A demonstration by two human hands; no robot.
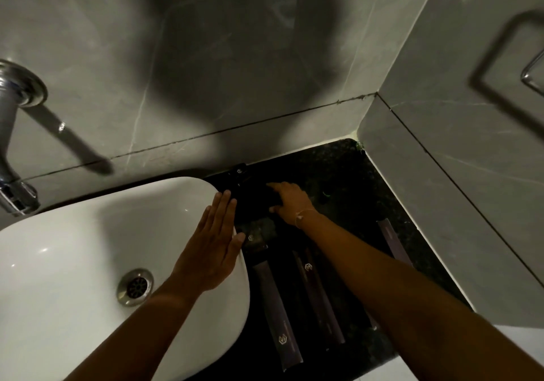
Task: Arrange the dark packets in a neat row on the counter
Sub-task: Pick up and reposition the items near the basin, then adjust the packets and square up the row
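We counted three long dark packets (278, 310) lying side by side on the black worktop (338, 168), our left hand (212, 251) flat and spread on the basin (73, 263), our right hand (290, 202) splayed over a fourth dark item.

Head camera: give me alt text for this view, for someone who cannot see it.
A person's right hand reaches to a dark packet at the back of a black counter, while the left hand lies flat over the rim of a white sink. Long dark packets lie roughly side by side nearer the camera, partly under the right forearm.
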